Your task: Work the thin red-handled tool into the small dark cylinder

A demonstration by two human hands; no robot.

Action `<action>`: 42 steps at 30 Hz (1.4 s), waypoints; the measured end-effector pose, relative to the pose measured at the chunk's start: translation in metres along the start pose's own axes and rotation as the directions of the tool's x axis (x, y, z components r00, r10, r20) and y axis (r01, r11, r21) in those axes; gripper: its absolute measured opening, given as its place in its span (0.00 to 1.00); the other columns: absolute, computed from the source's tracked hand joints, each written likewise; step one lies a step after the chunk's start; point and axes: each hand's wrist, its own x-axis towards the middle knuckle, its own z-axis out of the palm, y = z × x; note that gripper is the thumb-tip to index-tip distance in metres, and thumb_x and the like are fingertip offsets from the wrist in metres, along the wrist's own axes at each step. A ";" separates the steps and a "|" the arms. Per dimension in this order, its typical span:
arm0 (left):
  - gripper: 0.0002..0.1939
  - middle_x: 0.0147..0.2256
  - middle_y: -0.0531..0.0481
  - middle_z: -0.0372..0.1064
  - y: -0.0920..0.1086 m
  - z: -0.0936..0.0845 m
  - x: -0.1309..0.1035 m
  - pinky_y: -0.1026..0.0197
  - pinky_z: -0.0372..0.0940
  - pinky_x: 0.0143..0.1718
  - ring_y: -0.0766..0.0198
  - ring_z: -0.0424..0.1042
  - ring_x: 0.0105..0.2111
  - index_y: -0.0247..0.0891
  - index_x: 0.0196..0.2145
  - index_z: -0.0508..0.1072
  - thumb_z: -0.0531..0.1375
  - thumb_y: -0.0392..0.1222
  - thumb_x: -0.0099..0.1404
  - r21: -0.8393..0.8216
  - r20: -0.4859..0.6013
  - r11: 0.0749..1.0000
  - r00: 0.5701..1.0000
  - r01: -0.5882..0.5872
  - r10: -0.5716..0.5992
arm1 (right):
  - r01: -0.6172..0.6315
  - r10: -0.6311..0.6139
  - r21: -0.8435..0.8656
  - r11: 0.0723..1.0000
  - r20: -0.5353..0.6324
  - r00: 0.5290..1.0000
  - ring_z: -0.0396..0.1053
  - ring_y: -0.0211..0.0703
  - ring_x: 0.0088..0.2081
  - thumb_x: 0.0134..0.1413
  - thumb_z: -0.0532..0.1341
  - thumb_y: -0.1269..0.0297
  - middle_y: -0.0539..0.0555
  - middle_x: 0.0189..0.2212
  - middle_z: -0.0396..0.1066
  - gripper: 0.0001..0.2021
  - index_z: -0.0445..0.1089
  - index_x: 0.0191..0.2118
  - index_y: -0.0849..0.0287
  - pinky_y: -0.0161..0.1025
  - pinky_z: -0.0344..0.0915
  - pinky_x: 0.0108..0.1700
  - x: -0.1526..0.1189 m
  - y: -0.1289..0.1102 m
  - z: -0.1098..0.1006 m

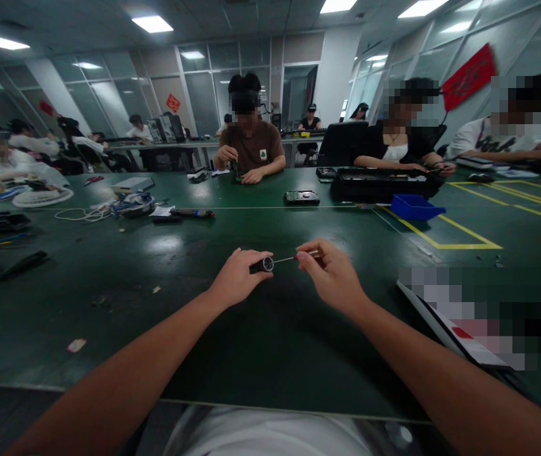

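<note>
I am gripping a small dark cylinder (267, 264) in my left hand (237, 278), low over the worktop (270, 354). My right hand (330, 275) is pinching a thin screwdriver (294, 258), its tip meeting the cylinder's open end. Both look light, rigid and easily dropped; holding the cylinder's sides seems safest.

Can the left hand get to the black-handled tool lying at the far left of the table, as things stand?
Probably not at once. The left hand is closed on a small black cylinder, and the black-handled tool lies well off to the left, though the green table between looks mostly bare.
</note>
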 end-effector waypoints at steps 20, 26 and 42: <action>0.19 0.51 0.48 0.76 0.001 -0.001 0.001 0.43 0.59 0.60 0.53 0.72 0.50 0.44 0.54 0.76 0.66 0.41 0.65 0.002 -0.003 1.000 1.000 0.016 -0.016 | -0.033 0.038 -0.071 0.997 0.071 0.997 0.67 0.43 0.29 0.68 0.49 0.54 0.50 0.27 0.68 0.14 0.68 0.46 0.55 0.41 0.61 0.32 -0.002 0.003 0.001; 0.20 0.48 0.48 0.77 0.002 -0.002 0.001 0.45 0.61 0.57 0.53 0.73 0.48 0.44 0.54 0.76 0.67 0.42 0.64 -0.004 -0.031 0.999 0.999 0.033 -0.033 | -0.065 0.070 0.194 0.979 -0.021 0.997 0.70 0.43 0.33 0.62 0.59 0.56 0.51 0.32 0.71 0.10 0.66 0.44 0.54 0.43 0.66 0.38 0.000 0.009 0.009; 0.21 0.53 0.47 0.74 0.000 -0.001 0.002 0.38 0.53 0.64 0.53 0.70 0.53 0.44 0.56 0.73 0.66 0.41 0.66 -0.008 -0.001 1.000 1.000 -0.019 0.019 | -0.243 0.361 0.604 0.759 -0.079 0.929 0.71 0.39 0.29 0.53 0.66 0.50 0.50 0.28 0.71 0.15 0.70 0.35 0.56 0.41 0.71 0.36 0.012 0.023 0.016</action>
